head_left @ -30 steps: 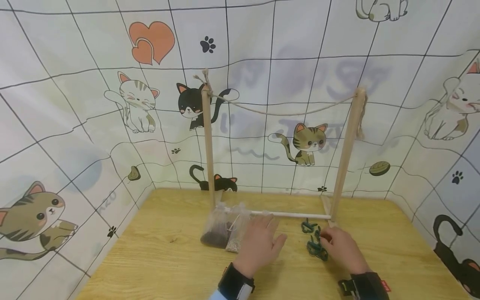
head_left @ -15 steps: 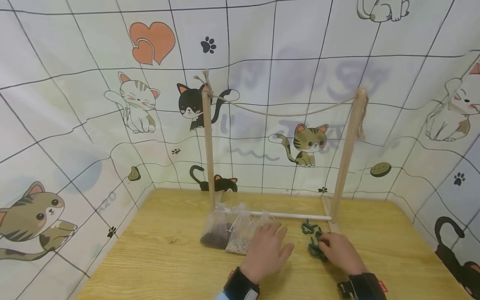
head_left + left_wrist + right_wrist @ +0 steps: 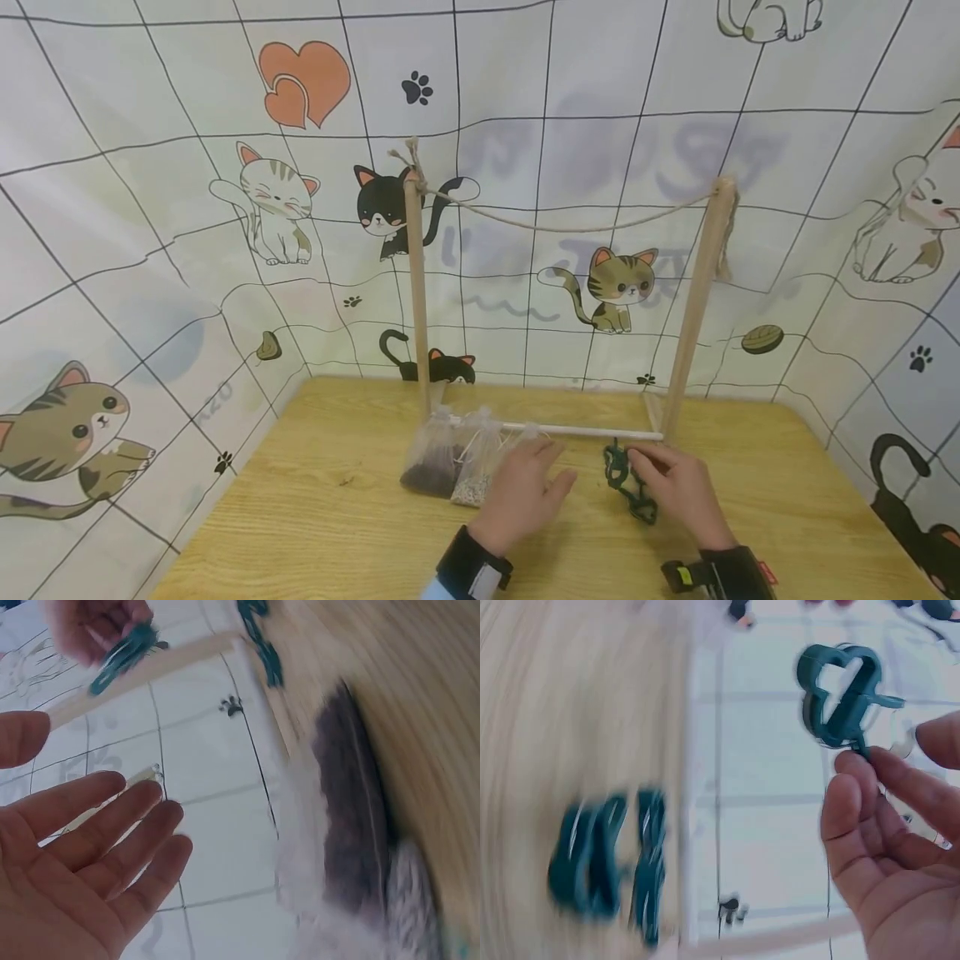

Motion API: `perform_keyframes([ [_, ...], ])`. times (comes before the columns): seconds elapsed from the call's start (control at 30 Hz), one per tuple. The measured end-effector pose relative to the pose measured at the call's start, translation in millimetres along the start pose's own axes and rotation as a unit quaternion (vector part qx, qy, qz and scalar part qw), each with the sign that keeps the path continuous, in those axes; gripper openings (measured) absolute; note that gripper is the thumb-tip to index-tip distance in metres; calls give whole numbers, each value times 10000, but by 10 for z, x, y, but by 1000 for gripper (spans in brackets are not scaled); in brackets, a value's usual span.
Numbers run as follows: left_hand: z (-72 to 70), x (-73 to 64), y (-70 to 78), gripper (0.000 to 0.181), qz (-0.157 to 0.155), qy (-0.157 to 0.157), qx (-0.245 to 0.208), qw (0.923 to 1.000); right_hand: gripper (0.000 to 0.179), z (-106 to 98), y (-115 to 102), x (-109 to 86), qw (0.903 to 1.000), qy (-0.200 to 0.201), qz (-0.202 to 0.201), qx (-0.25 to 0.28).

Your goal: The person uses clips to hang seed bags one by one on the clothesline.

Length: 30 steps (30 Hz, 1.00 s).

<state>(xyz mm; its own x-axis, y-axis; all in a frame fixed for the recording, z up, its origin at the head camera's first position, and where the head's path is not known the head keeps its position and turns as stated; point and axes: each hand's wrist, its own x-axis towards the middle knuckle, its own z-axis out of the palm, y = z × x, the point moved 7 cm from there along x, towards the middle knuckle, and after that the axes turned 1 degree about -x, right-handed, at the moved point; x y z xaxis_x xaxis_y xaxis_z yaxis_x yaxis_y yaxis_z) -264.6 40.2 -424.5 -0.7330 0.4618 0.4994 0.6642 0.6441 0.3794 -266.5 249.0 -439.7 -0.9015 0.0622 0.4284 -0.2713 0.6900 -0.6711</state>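
Note:
In the head view my right hand pinches a green plastic clip. The right wrist view shows this clip as a looped, heart-like shape, raised off the table at my fingertips. More green clips lie below it on the table; two clips show blurred in the right wrist view. My left hand is spread, palm down, over sheer drawstring bags. One bag has dark contents, another bag pale grains; a third bag is mostly hidden behind the hand. The left wrist view shows my left hand holding nothing.
Behind the bags stands a frame with two wooden posts and a white bottom bar. A sagging twine joins the post tops. A cat-printed cloth surrounds the back and sides of the wooden table.
My right hand has taken hold of a green clip among the others and raised it slightly. My left hand shifted right over the bags, then a little back left.

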Motion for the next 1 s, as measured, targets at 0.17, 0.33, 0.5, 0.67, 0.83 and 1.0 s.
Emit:
perform_keyframes([
  [0.17, 70, 23, -32, 52, -562, -554, -1850, 9796, 22, 60, -259, -32, 9898, -143, -195, 1405],
  [0.33, 158, 17, -52, 56, -926, -927, -2749, 9525, 23, 171, -385, -83, 9769, -475, -199, 2076],
  [0.5, 177, 17, -66, 49, -893, -960, -2931, 9470, 22, 215, -428, -100, 9713, -572, -421, 2271],
  [0.67, 164, 13, -49, 41, -727, -914, -3014, 9463, 23, 216, -448, -105, 9694, -712, -612, 2268],
  [0.83, 110, 22, -29, 38, -510, -719, -2917, 9524, 31, 211, -441, -109, 9705, -738, -546, 2231],
  [1.0, 64, 26, -42, 38, -396, -476, -2683, 9613, 41, 221, -453, -114, 9765, -824, -494, 1930],
])
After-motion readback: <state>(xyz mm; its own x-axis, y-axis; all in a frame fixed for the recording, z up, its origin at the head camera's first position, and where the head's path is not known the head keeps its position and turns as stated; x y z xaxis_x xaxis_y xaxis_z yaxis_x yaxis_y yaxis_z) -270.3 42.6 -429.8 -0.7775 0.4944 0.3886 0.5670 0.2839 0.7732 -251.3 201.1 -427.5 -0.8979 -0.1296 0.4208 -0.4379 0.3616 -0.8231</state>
